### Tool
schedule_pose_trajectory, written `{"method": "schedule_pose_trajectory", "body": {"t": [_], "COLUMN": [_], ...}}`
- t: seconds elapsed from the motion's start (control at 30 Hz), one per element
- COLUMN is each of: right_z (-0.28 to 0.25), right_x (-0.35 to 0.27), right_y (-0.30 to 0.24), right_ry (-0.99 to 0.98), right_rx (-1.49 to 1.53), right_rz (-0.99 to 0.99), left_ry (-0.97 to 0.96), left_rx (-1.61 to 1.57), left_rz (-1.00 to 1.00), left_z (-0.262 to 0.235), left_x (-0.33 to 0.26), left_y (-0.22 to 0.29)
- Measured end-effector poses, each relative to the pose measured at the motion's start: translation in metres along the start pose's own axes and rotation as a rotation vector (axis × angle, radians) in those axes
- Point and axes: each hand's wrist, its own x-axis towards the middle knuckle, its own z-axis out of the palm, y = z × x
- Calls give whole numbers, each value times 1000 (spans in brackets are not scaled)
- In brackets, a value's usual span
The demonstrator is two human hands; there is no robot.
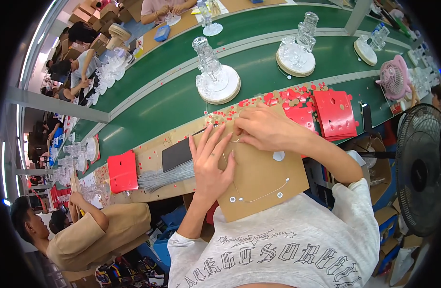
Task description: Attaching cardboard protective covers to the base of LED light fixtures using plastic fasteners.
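Note:
A brown cardboard sheet lies tilted in front of my body, its near edge against my shirt. A short thin wire curves across its near part, close to two small white washers. Further up sits a white round spot. My left hand rests on the sheet's left side, fingers stretched and apart. At the upper part, my right hand is closed in a pinch on a thin wire; its fingertips partly hide the pinched end.
Left of the sheet lie a dark flat block, a bundle of thin wires and red sheets. More red sheets and scattered discs lie right. Clear ornaments on round bases stand along the green belt. A black fan stands right.

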Motion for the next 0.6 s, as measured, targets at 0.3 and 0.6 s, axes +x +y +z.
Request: {"method": "schedule_pose_trajectory", "body": {"t": [0.3, 0.6], "right_z": [-19, -24], "right_x": [28, 44], "right_y": [-14, -11], "right_ry": [-420, -464], "right_rx": [-398, -343], "right_rz": [-89, -80], "left_ry": [9, 70], "left_rx": [-44, -111], "left_rz": [-11, 25], "left_z": [6, 13], "left_x": [0, 2], "left_y": [5, 9]}}
